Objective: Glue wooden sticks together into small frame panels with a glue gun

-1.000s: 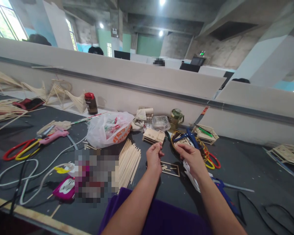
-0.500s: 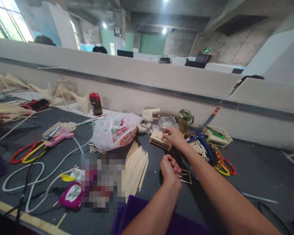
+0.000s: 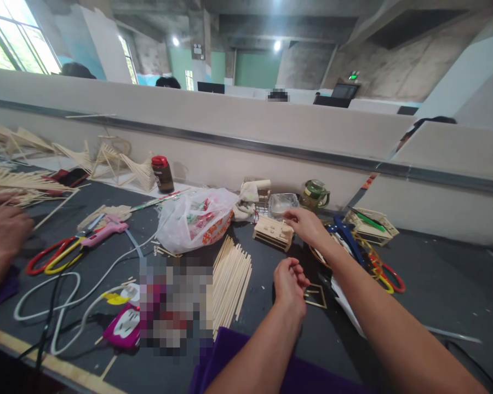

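A small stick-built wooden model (image 3: 271, 234) sits on the dark table. My right hand (image 3: 306, 225) is at its right end, thumb and fingertips pinched together by its upper edge. Whether they touch the model or hold a small piece, I cannot make out. Closer to me, my left hand (image 3: 290, 280) hovers with fingers curled in, and its palm is mostly hidden. Just right of it lies a flat little stick frame (image 3: 321, 298), partly covered by that hand. A bundle of thin wooden sticks (image 3: 232, 282) lies to its left.
Under my right forearm is a white sheet (image 3: 347, 306). Farther right lie red-and-yellow scissors (image 3: 394, 278) and another stick model (image 3: 372, 225). A plastic bag (image 3: 195, 219), a green-lidded jar (image 3: 315, 194) and a white cable (image 3: 107, 276) are around. At far left is another person's hand (image 3: 4, 232).
My right hand has shifted right, from over the model's top to its end. My left hand's fingers have loosened a little. The white sheet now shows, and the other person's hand reaches farther in.
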`<state>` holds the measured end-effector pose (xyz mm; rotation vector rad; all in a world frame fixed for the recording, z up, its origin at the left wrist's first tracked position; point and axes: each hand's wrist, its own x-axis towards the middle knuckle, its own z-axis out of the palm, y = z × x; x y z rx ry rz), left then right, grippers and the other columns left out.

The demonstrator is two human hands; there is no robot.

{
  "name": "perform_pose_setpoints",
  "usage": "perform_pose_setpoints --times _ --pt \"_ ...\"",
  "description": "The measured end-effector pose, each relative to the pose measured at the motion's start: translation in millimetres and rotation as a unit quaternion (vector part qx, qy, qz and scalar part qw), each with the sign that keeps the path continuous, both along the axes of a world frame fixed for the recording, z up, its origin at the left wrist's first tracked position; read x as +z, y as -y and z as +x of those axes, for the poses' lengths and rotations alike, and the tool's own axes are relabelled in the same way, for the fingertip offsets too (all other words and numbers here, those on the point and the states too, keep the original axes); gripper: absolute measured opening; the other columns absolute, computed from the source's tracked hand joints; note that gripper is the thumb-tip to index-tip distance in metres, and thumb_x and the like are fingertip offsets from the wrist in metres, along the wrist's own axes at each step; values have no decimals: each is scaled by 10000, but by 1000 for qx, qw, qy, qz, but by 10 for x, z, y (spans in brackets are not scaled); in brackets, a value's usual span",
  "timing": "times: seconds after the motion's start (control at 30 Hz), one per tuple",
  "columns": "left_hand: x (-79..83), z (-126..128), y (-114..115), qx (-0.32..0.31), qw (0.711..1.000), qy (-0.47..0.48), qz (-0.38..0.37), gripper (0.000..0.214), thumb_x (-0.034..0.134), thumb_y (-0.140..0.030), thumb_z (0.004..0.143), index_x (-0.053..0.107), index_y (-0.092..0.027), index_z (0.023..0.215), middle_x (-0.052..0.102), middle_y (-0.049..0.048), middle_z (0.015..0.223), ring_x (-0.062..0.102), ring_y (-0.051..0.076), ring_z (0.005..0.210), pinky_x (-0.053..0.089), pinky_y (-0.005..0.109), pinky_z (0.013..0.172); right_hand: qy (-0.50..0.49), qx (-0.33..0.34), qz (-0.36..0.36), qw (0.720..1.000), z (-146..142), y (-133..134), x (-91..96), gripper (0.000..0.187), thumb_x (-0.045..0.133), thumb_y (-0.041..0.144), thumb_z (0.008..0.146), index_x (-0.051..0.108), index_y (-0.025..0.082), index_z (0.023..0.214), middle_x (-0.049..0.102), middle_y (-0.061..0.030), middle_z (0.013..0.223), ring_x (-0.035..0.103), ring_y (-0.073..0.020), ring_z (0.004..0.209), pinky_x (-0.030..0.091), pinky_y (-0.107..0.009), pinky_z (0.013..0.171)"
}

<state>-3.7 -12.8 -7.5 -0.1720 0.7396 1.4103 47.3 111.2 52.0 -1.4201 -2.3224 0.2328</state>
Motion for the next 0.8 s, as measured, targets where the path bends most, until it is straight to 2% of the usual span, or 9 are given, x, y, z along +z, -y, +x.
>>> perform_pose_setpoints --times 0.07,0.17,0.23,0.33,0.4,0.5,0.57,0.7,0.8 --pt "16 1 8 -14 1000 3 15 88 496 -170 744 548 -122 691 516 -5 551 419 63 404 374 200 441 -30 3 9 1000 163 215 111 202 531 211 815 684 207 946 713 -35 909 631 -165 751 445 -256 690" --pt "39 5 27 -34 999 9 42 112 509 -178 762 576 -111 703 578 30 604 487 82 447 453 228 505 -139 -5 -5 990 459 569 180 235 500 347 854 691 209 868 698 -7 744 584 -143 549 431 -255 573" --pt "48 13 40 -43 997 1 61 148 505 -195 788 595 -100 718 613 53 642 530 97 480 486 247 543 -178 -22 -11 984 651 781 143 290 483 401 866 695 204 849 686 -9 705 591 -154 570 431 -259 572" --pt "51 37 53 -73 994 -17 77 218 482 -224 831 621 -80 743 650 83 682 564 111 503 505 258 559 -203 -26 0 979 855 1038 5 239 537 386 839 699 212 863 706 -31 853 634 -191 786 459 -290 721" --pt "50 59 62 -96 991 -21 91 263 475 -252 853 641 -65 772 662 93 695 585 121 522 508 256 558 -209 -30 10 977 918 1170 -100 216 568 378 823 690 214 892 696 -48 923 625 -202 848 459 -304 755" --pt "57 90 84 -125 985 -31 116 329 467 -307 881 664 -58 795 678 103 720 619 135 577 510 244 570 -190 -50 13 980 943 1300 -223 215 580 378 821 682 220 926 680 -51 921 607 -196 814 450 -308 733" --pt "68 107 106 -146 978 -58 137 404 452 -372 895 678 -50 802 685 117 732 629 149 596 515 253 579 -215 -66 -3 974 960 1335 -275 203 575 372 822 685 215 888 681 -43 873 602 -187 770 446 -300 708" --pt "77 138 140 -210 956 -89 185 604 384 -541 894 694 -23 892 702 181 844 665 214 733 528 297 660 -326 -139 -7 935 1071 1335 -314 226 582 386 804 672 183 766 673 -36 739 588 -177 667 439 -277 631" --pt "63 159 141 -248 945 -78 198 743 309 -642 869 685 -9 971 680 234 1013 664 263 859 522 331 716 -343 -202 28 917 1166 1361 -293 264 561 417 819 658 176 769 659 -29 697 565 -168 616 421 -271 586"
